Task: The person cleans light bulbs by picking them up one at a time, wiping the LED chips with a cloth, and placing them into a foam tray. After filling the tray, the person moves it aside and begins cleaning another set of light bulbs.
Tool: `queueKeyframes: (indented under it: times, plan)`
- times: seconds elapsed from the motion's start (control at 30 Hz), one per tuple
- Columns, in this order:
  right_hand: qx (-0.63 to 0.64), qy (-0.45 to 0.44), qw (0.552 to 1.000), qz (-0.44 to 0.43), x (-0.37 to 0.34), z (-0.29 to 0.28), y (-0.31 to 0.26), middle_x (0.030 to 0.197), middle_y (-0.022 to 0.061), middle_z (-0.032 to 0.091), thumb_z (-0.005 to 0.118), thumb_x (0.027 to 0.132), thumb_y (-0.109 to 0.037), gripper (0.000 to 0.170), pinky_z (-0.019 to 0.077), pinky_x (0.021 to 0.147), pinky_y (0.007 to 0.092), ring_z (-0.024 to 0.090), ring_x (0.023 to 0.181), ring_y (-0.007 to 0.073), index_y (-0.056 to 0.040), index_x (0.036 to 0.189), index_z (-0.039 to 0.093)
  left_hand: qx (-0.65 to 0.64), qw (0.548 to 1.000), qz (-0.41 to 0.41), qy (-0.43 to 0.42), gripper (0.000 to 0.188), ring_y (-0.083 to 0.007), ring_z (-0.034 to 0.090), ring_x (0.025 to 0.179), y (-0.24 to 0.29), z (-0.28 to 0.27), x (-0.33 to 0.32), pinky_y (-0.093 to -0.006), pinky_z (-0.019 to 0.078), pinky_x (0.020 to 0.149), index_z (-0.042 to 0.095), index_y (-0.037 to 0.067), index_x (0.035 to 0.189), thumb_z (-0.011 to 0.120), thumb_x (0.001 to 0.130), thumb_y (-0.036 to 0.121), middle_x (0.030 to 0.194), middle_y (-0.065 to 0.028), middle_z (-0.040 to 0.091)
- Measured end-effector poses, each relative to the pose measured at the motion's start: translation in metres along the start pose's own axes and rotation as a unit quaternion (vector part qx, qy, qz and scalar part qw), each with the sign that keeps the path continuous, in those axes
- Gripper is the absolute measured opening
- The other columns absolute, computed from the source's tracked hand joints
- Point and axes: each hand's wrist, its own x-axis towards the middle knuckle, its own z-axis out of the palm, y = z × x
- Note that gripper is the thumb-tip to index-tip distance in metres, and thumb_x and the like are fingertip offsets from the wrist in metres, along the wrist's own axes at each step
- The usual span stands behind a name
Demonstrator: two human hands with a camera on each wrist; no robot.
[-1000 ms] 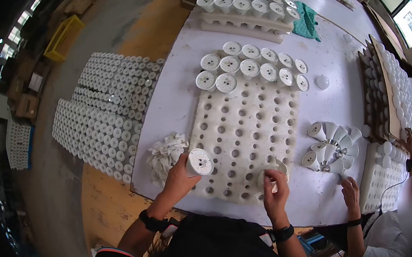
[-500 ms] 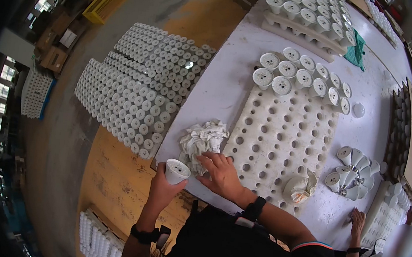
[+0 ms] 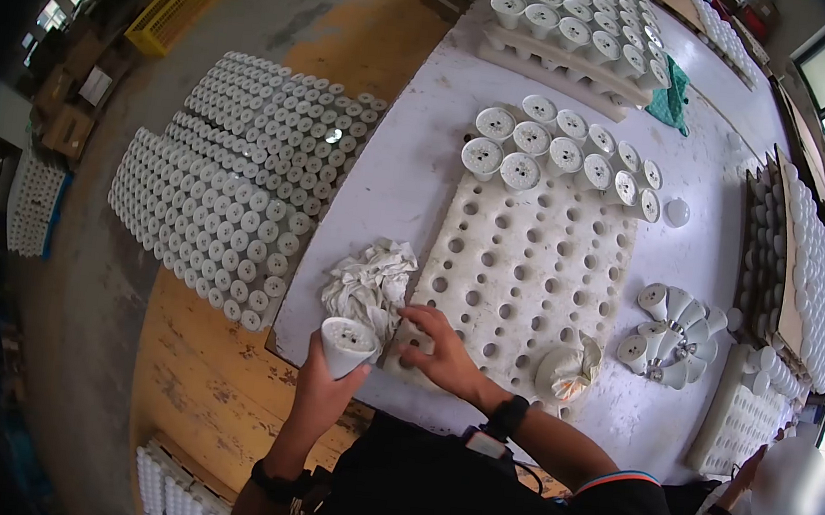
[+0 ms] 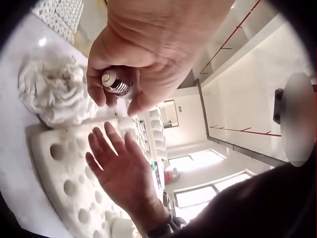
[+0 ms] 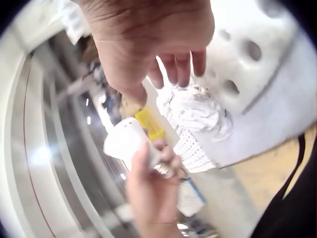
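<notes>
The table (image 3: 394, 195) carries a perforated foam tray (image 3: 543, 258) and, beside it, a crumpled cloth heap (image 3: 370, 283). Right hand (image 3: 447, 357): fingers spread, holding nothing, near the heap; contact cannot be confirmed. Left hand (image 3: 321, 394): fingers curled round the white lamp cup (image 3: 349, 339), face up, at the table's near edge. Recommended: keep this grip low and steady, clear of the face; take cloth singly.
</notes>
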Motion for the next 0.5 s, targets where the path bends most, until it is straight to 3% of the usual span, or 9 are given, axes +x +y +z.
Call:
queueKeyframes:
  times: [0.03, 0.07, 0.1, 0.17, 0.23, 0.3, 0.37, 0.43, 0.5]
  plan:
    - [0.285, -0.025, 0.946, 0.155, -0.011, 0.000, 0.002, 0.117, 0.0116, 0.046, 0.061, 0.079, -0.025, 0.051, 0.0360, 0.089, 0.0362, 0.044, 0.108, 0.0221, -0.0052, 0.121, 0.040, -0.020, 0.999, 0.024, -0.019, 0.051, -0.0270, 0.058, 0.085, 0.000, 0.010, 0.005, -0.0343, 0.0444, 0.075, 0.038, -0.001, 0.109, 0.065, 0.069, 0.013, 0.095, -0.0155, 0.057]
    - [0.285, -0.018, 0.946, 0.155, -0.020, 0.002, 0.003, 0.117, 0.0116, 0.046, 0.061, 0.079, -0.025, 0.051, 0.0360, 0.089, 0.0362, 0.044, 0.108, 0.0221, -0.0052, 0.121, 0.040, -0.096, 0.993, 0.019, -0.060, 0.048, -0.0236, 0.058, 0.078, -0.012, 0.024, 0.013, -0.0315, 0.0468, 0.067, 0.036, -0.001, 0.110, 0.062, 0.072, 0.013, 0.091, -0.0135, 0.056]
    - [0.306, 0.007, 0.943, 0.133, -0.029, 0.003, 0.004, 0.110, 0.0082, 0.049, 0.056, 0.082, -0.029, 0.048, 0.0387, 0.082, 0.0349, 0.048, 0.099, 0.0194, -0.0052, 0.121, 0.040, -0.100, 0.992, 0.024, -0.069, 0.048, -0.0236, 0.058, 0.078, -0.003, 0.034, 0.017, -0.0315, 0.0468, 0.067, 0.036, -0.001, 0.110, 0.062, 0.072, 0.013, 0.091, -0.0135, 0.056]
    - [0.325, 0.045, 0.938, 0.111, -0.038, -0.001, 0.003, 0.102, 0.0049, 0.053, 0.052, 0.085, -0.034, 0.047, 0.0414, 0.076, 0.0336, 0.051, 0.090, 0.0168, -0.0052, 0.120, 0.040, -0.227, 0.941, -0.130, -0.213, 0.039, -0.0129, 0.055, 0.067, 0.019, 0.053, 0.023, -0.0248, 0.0463, 0.055, 0.039, -0.001, 0.108, 0.057, 0.074, 0.010, 0.084, -0.0080, 0.052]
    - [0.560, -0.025, 0.825, 0.078, -0.040, -0.006, 0.002, 0.090, 0.0060, 0.054, 0.050, 0.085, -0.038, 0.043, 0.0464, 0.065, 0.0297, 0.055, 0.074, 0.0148, -0.0022, 0.109, 0.045, -0.249, 0.922, -0.144, -0.260, 0.033, -0.0119, 0.055, 0.061, 0.025, 0.067, 0.027, -0.0241, 0.0458, 0.047, 0.041, -0.001, 0.105, 0.055, 0.077, 0.012, 0.080, -0.0062, 0.052]
    - [0.569, -0.036, 0.818, 0.079, -0.046, -0.019, 0.002, 0.088, 0.0060, 0.053, 0.051, 0.085, -0.039, 0.043, 0.0464, 0.063, 0.0297, 0.054, 0.073, 0.0145, -0.0023, 0.107, 0.045, -0.233, 0.879, -0.212, -0.358, 0.032, -0.0135, 0.056, 0.057, 0.029, 0.075, 0.032, -0.0248, 0.0466, 0.046, 0.041, -0.001, 0.104, 0.054, 0.079, 0.014, 0.079, -0.0064, 0.053]
    - [0.591, -0.077, 0.798, 0.091, -0.051, -0.031, 0.002, 0.085, 0.0061, 0.052, 0.053, 0.083, -0.040, 0.043, 0.0465, 0.059, 0.0297, 0.054, 0.069, 0.0140, -0.0026, 0.103, 0.046, -0.217, 0.876, -0.193, -0.385, 0.036, -0.0148, 0.057, 0.059, 0.034, 0.087, 0.033, -0.0250, 0.0470, 0.046, 0.041, -0.001, 0.106, 0.056, 0.079, 0.017, 0.081, -0.0079, 0.054]
    - [0.603, -0.040, 0.788, 0.114, -0.052, -0.035, 0.002, 0.085, 0.0058, 0.055, 0.055, 0.083, -0.035, 0.039, 0.0462, 0.063, 0.0275, 0.055, 0.074, 0.0127, -0.0023, 0.103, 0.047, -0.188, 0.871, -0.159, -0.426, 0.043, -0.0175, 0.060, 0.061, 0.035, 0.097, 0.032, -0.0254, 0.0477, 0.046, 0.040, -0.001, 0.110, 0.059, 0.080, 0.024, 0.085, -0.0108, 0.056]
    - [0.476, 0.153, 0.862, 0.084, -0.044, -0.041, -0.004, 0.084, 0.0038, 0.058, 0.058, 0.081, -0.028, 0.037, 0.0452, 0.068, 0.0259, 0.055, 0.079, 0.0116, -0.0012, 0.105, 0.048, -0.171, 0.872, -0.164, -0.429, 0.048, -0.0204, 0.062, 0.068, 0.023, 0.101, 0.033, -0.0283, 0.0492, 0.052, 0.039, 0.000, 0.113, 0.060, 0.080, 0.028, 0.088, -0.0123, 0.057]
